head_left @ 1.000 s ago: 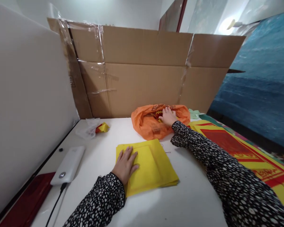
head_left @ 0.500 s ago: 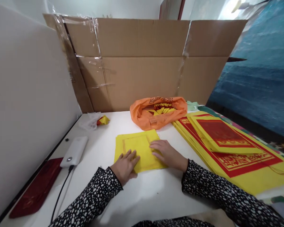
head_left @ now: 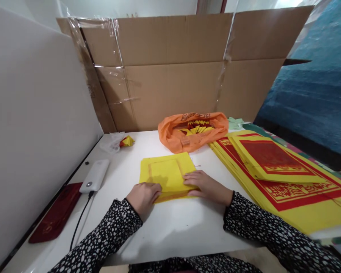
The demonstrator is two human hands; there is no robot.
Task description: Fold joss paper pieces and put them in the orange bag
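Note:
A square yellow sheet (head_left: 167,170) lies on the white table (head_left: 170,231), with a faint reddish outline showing through. Its near edge is raised and bent, and another yellow layer shows beneath. My left hand (head_left: 144,195) grips the near left corner, thumb and fingers pressed together on it. At the right edge, my right hand (head_left: 206,185) rests with fingers close together, thumb lower down, pinching the sheet's near right part.
An orange bag (head_left: 184,142) with folded yellow and red pieces sits behind. Yellow sheets with red prints (head_left: 275,157) are stacked at right. A white power bank (head_left: 95,175), red pouch (head_left: 57,218) and clear bag (head_left: 112,142) lie left. Cardboard (head_left: 170,87) stands behind.
My left hand has moved from lying spread on the sheet to gripping its near left corner. The near edge has lifted, showing a layer below. The view has shifted slightly.

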